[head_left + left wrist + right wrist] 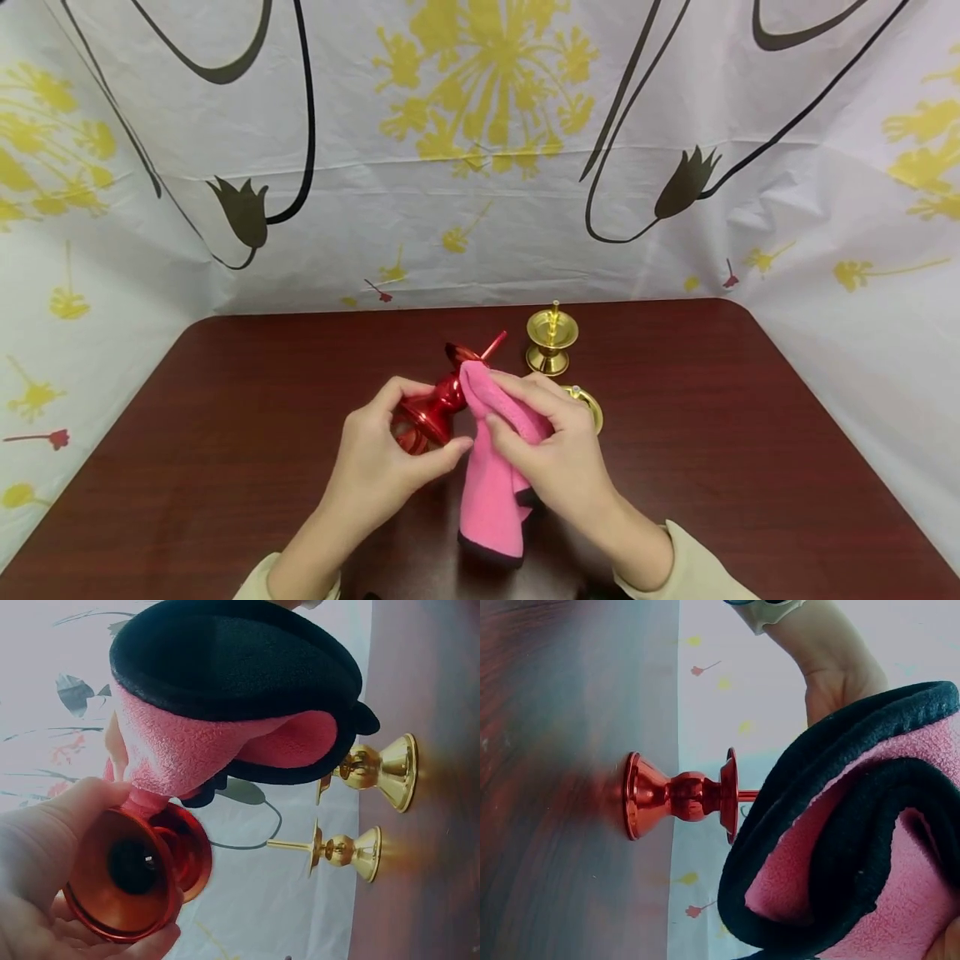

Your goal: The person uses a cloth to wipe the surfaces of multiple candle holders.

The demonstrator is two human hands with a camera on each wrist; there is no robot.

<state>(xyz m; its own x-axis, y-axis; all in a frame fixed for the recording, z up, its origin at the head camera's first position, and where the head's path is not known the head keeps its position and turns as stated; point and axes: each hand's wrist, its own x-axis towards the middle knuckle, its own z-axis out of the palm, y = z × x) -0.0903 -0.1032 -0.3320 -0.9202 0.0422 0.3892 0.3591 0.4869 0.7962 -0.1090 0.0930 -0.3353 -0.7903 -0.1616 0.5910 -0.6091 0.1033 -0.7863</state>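
My left hand (pixel 386 454) grips a shiny red candle holder (pixel 435 408) by its flared base, tilted above the table with its spike pointing up and right. In the left wrist view, the hollow underside of that base (pixel 112 904) faces the camera. My right hand (pixel 558 446) pinches a folded pink cloth (pixel 491 492) with black edging, pressed to the holder's upper part. The cloth hides part of the stem and dish. A second red candle holder (pixel 690 796) stands upright on the table, mostly hidden behind my left hand in the head view.
Two gold candle holders stand upright on the dark reddish table (pixel 720 467): one farther back (pixel 550 333), the other (pixel 594 408) partly behind my right hand. A white patterned sheet (pixel 480 233) hangs behind and beside the table.
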